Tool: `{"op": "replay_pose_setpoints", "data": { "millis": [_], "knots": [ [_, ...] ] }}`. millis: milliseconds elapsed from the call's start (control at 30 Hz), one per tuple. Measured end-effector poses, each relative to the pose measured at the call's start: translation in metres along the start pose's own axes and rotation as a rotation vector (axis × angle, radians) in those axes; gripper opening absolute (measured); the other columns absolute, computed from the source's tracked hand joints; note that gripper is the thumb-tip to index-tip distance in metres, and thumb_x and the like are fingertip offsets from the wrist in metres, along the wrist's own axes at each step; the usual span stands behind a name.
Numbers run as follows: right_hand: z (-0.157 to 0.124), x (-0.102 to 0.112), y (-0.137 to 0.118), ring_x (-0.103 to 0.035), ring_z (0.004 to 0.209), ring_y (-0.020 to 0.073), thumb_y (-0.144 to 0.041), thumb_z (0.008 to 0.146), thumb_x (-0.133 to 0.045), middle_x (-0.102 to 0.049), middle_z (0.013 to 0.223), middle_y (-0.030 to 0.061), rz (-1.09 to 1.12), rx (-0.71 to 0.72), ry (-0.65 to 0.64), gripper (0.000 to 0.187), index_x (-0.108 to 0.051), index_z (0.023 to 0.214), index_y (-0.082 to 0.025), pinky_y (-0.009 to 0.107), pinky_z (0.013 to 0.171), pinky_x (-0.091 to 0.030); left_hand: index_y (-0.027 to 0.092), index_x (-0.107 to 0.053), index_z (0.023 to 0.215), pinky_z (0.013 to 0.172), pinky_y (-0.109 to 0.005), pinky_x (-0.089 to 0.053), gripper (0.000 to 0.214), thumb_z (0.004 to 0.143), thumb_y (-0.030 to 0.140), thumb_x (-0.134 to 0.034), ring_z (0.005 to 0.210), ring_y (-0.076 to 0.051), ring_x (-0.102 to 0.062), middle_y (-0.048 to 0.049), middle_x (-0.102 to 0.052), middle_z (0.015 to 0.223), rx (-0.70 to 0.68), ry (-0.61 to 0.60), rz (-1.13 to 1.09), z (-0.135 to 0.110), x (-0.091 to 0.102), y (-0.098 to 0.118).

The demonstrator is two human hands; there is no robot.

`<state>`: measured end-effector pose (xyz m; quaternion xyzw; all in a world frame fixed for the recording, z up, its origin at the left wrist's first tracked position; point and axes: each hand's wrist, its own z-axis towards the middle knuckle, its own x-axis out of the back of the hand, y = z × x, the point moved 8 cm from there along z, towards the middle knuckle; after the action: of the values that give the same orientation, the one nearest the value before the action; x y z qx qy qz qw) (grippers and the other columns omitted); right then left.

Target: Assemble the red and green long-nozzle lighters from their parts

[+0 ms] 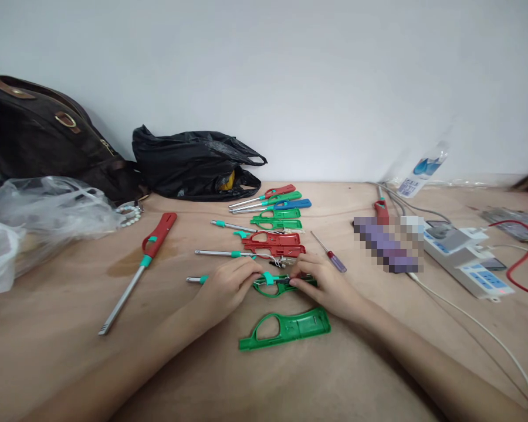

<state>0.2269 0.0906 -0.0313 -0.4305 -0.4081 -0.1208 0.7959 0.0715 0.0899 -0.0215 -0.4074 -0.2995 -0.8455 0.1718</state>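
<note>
An opened green gas lighter (270, 291) lies on the table with its teal trigger (269, 278) and inner parts exposed. My left hand (233, 285) pinches at its front end, where the metal barrel (194, 280) sticks out to the left. My right hand (323, 284) closes thumb and finger on a small black part (284, 281) inside the handle half, and covers the rear of that half. Nearer to me lies the loose green casing half (286, 329), hollow side up. Just beyond my hands are opened red casing halves (275, 250) and another barrel (217, 253).
Whole lighters, among them a blue one (293, 204), lie farther back; a red lighter (158, 237) is at left. A screwdriver (334, 259) lies at right, near a power strip (470, 269), cables and a bottle (425, 170). A black plastic bag (189, 164) sits against the wall.
</note>
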Motion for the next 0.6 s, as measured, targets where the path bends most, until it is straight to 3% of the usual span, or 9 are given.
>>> {"op": "replay_pose_setpoints", "data": {
  "millis": [300, 600],
  "knots": [
    [0.001, -0.001, 0.002, -0.057, 0.092, 0.0193, -0.019, 0.094, -0.055, -0.062, 0.088, 0.0039, 0.058, 0.007, 0.020, 0.014, -0.059, 0.081, -0.019, 0.034, 0.082, -0.048, 0.018, -0.060, 0.091, 0.068, -0.027, -0.049, 0.020, 0.098, 0.016, -0.041, 0.078, -0.017, -0.063, -0.0031, -0.066, 0.081, -0.072, 0.051, 0.033, 0.003, -0.005, 0.013],
    [0.002, -0.001, 0.007, -0.057, 0.088, 0.0198, -0.018, 0.093, -0.056, -0.062, 0.086, 0.0035, 0.121, -0.015, 0.041, 0.013, -0.061, 0.081, -0.019, 0.033, 0.080, -0.046, 0.018, -0.060, 0.091, 0.066, -0.026, -0.051, 0.016, 0.096, 0.014, -0.045, 0.078, -0.017, -0.064, -0.0026, -0.066, 0.082, -0.087, 0.114, 0.013, 0.007, -0.005, 0.012]
  ]
}}
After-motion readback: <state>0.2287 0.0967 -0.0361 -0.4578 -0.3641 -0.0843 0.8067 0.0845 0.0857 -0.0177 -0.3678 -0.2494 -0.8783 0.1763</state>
